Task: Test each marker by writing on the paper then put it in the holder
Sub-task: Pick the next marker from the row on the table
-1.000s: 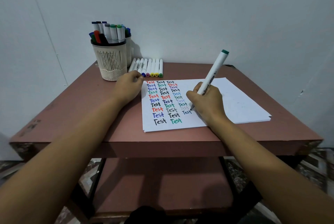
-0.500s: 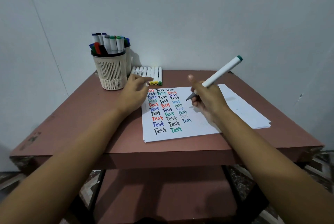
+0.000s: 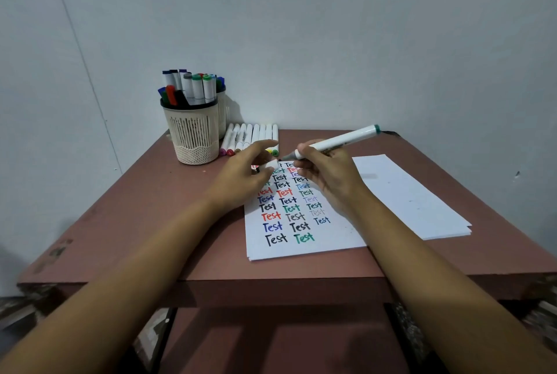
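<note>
holder (image 3: 193,135): cream plastic, slotted wall, mesh base. marker (image 3: 340,141): smooth white plastic barrel, slight sheen. paper (image 3: 407,192): white, matt; table (image 3: 150,223): matt reddish-brown top, chipped at the front edge.

"Test" repeatedly on the paper (image 3: 337,238)

The left hand (image 3: 238,180) and the right hand (image 3: 328,174) cover the top rows of words on the white sheet of paper (image 3: 391,192). The left hand pinches a small white piece (image 3: 271,165), mostly hidden and not identifiable. The print on the white marker with green end (image 3: 346,139), which the right hand grips, is too small to read. Behind the beige slotted plastic holder (image 3: 193,132), a second container (image 3: 222,111) shows only its edge.
</note>
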Action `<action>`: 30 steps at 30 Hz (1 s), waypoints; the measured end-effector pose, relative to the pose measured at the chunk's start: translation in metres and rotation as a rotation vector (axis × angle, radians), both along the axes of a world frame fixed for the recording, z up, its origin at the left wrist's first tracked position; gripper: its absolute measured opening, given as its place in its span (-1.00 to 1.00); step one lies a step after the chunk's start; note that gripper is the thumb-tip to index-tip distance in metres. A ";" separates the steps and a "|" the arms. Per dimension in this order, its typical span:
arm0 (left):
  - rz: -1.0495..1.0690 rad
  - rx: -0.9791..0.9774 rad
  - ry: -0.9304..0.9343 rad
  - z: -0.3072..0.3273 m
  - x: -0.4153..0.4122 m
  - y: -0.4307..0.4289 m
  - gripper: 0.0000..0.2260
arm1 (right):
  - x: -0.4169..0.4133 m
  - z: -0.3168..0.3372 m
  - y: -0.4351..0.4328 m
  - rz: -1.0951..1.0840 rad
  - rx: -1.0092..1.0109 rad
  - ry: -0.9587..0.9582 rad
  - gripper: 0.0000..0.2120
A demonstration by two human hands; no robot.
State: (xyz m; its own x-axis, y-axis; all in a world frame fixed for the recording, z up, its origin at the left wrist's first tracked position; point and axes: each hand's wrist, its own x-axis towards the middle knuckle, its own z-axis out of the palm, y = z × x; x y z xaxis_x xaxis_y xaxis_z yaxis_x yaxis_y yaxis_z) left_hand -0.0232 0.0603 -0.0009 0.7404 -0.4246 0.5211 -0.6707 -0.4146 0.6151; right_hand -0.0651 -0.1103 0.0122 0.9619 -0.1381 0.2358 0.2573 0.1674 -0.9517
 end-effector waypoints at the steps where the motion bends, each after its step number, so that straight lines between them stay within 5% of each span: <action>1: -0.004 -0.006 0.000 0.000 0.001 0.000 -0.61 | 0.001 -0.001 0.000 -0.007 -0.007 -0.004 -0.93; 16: -0.066 -0.174 0.101 0.004 -0.005 -0.002 -0.66 | -0.007 0.001 0.007 0.060 0.064 0.076 -0.88; 21: -0.048 -0.074 0.065 0.005 -0.010 -0.002 -0.81 | -0.008 0.002 0.007 0.071 0.080 0.109 -0.81; 30: -0.089 -0.104 0.070 0.000 -0.007 -0.005 -0.64 | -0.006 0.000 0.009 0.083 0.135 0.166 -0.81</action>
